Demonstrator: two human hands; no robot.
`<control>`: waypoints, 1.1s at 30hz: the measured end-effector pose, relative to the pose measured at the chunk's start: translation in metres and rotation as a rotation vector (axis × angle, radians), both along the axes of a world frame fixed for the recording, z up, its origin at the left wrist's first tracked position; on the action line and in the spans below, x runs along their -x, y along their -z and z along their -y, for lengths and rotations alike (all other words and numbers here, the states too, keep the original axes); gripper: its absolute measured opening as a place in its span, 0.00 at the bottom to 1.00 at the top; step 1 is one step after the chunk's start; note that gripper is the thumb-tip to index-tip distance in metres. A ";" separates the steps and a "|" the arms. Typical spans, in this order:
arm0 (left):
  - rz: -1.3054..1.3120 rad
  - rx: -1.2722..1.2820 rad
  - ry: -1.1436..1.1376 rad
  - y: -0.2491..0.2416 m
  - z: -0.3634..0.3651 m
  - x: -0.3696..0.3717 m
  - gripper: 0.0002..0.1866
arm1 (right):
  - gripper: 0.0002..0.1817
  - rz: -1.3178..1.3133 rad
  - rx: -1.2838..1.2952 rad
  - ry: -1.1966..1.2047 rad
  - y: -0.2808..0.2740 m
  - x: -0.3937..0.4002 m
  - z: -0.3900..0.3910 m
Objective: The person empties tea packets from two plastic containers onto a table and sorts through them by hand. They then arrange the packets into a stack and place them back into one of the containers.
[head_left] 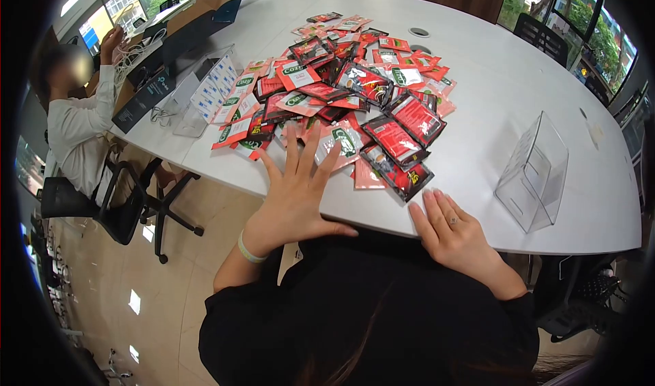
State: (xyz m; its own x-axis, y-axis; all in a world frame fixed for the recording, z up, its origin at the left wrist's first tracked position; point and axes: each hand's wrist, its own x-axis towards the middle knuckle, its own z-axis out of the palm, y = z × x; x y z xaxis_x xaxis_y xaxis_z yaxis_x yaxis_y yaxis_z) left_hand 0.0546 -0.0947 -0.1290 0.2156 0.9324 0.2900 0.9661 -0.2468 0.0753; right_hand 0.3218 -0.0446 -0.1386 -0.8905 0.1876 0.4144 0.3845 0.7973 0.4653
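Note:
A large heap of small packets covers the middle of the white table (471, 65). Some are pink and red Cozy sachets (298, 76); others are black and red sachets (394, 140) with shiny wrappers. My left hand (297, 188) is spread wide at the near left edge of the heap, fingertips by a Cozy sachet (339, 144), holding nothing. On the table edge at the right, my right hand (454, 232) lies flat with its fingers stretched out, just beside the lowest black and red sachet (399, 172). It holds nothing.
A clear plastic holder (535, 174) stands on the right of the table. Another clear container (211, 93) is at the left, near a dark cardboard box (147, 89) with white cables (136, 52). A person in a white shirt (78, 127) sits on the left in a black chair (95, 209).

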 end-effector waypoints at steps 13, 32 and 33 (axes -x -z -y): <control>0.002 -0.020 0.043 -0.005 -0.007 0.000 0.45 | 0.38 -0.158 0.544 -0.092 -0.020 0.042 0.000; -0.009 -0.163 -0.117 -0.006 -0.035 0.007 0.22 | 0.40 -0.381 0.464 0.159 -0.010 0.030 0.004; 0.002 -0.215 -0.113 -0.006 -0.037 0.007 0.19 | 0.40 -0.381 0.466 0.157 -0.010 0.031 0.004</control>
